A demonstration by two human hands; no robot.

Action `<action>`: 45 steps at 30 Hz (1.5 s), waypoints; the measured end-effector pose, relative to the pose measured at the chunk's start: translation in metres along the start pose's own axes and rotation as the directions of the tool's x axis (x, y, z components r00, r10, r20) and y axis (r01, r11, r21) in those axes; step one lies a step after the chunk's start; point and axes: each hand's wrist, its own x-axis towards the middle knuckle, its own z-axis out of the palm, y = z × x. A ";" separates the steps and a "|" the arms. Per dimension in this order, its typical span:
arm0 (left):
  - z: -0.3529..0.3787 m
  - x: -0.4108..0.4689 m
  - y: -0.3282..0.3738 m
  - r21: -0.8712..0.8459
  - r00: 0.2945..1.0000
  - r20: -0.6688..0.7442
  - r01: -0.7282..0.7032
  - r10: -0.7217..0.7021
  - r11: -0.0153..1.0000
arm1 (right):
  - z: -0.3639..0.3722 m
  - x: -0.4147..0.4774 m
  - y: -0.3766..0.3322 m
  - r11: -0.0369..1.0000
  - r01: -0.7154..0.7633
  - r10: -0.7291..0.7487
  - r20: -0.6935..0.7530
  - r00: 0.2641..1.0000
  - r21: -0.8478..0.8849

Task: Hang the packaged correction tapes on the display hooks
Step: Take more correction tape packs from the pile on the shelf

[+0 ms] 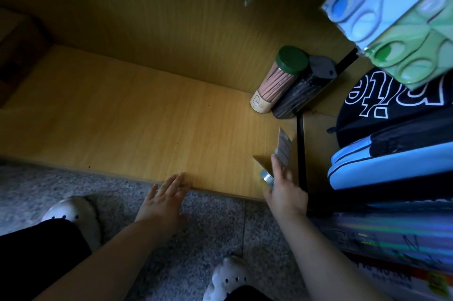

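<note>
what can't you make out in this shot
Head view only.
1. Carded pack held by the right hand: edge-on, dim, blurred; contents unreadable.
2. Display hooks: hidden behind the hanging packs, which the top edge cuts off.
3. Left hand: touching the shelf edge or hovering, unclear.

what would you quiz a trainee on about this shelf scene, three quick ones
1. True or false: the left hand holds a package.
2. What grips the packaged correction tape? A) left hand B) right hand C) neither
3. Fill in: the pencil tube at the back of the shelf has a ____ lid.
Key: 1 false; 2 B; 3 green.
</note>
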 end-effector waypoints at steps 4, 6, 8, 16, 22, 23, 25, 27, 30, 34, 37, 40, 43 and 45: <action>0.000 0.001 0.000 0.004 1.000 0.004 0.001 -0.001 1.000 | 0.000 0.003 -0.006 0.997 0.054 -0.050 0.077 0.996 -0.052; 0.000 0.001 0.000 0.013 1.000 0.006 -0.001 0.000 1.000 | -0.001 0.004 -0.008 0.996 0.061 -0.057 0.062 0.996 -0.060; 0.000 0.000 0.000 0.017 1.000 0.013 0.002 -0.002 1.000 | -0.003 0.005 -0.008 0.996 0.060 -0.058 0.040 0.998 -0.059; -0.007 0.000 0.006 -0.089 0.999 0.013 0.045 -0.044 0.995 | -0.007 -0.006 0.010 0.997 0.018 -0.007 -0.134 0.991 0.080; -0.016 -0.006 0.015 -0.271 0.996 -0.018 0.082 -0.090 0.959 | -0.027 -0.015 0.001 0.964 0.073 -0.009 -0.246 0.969 0.254; -0.018 -0.009 0.018 -0.335 0.995 -0.033 0.077 -0.093 0.939 | -0.033 -0.019 -0.003 0.946 0.082 0.001 -0.256 0.967 0.315; -0.025 -0.016 0.027 -0.546 0.991 -0.070 0.059 -0.116 0.836 | -0.045 -0.029 -0.012 0.886 0.089 0.035 -0.257 0.966 0.456; -0.036 -0.028 0.039 -0.774 0.986 -0.084 0.026 -0.143 0.632 | -0.058 -0.043 -0.024 0.802 0.104 0.049 -0.238 0.970 0.588; -0.058 -0.054 0.056 -0.950 0.985 -0.130 -0.091 -0.111 0.299 | -0.081 -0.070 -0.040 0.599 0.137 0.048 -0.206 0.977 0.789; -0.085 -0.102 0.064 -0.981 0.981 -0.196 -0.196 0.007 -0.011 | -0.112 -0.118 -0.054 0.377 0.188 -0.033 -0.190 0.981 0.907; -0.099 -0.137 0.063 -0.969 0.967 -0.234 -0.224 0.103 -0.105 | -0.131 -0.155 -0.058 0.225 0.192 -0.091 -0.175 0.980 0.955; -0.110 -0.166 0.058 -0.952 0.962 -0.254 -0.231 0.101 -0.202 | -0.147 -0.187 -0.059 0.098 0.184 -0.164 -0.167 0.972 0.978; -0.118 -0.192 0.053 -0.935 0.954 -0.285 -0.256 0.094 -0.245 | -0.161 -0.214 -0.058 0.021 0.199 -0.219 -0.190 0.957 0.980; -0.126 -0.206 0.054 -0.913 0.934 -0.347 -0.318 0.078 -0.255 | -0.174 -0.226 -0.057 -0.029 0.212 -0.229 -0.213 0.950 0.977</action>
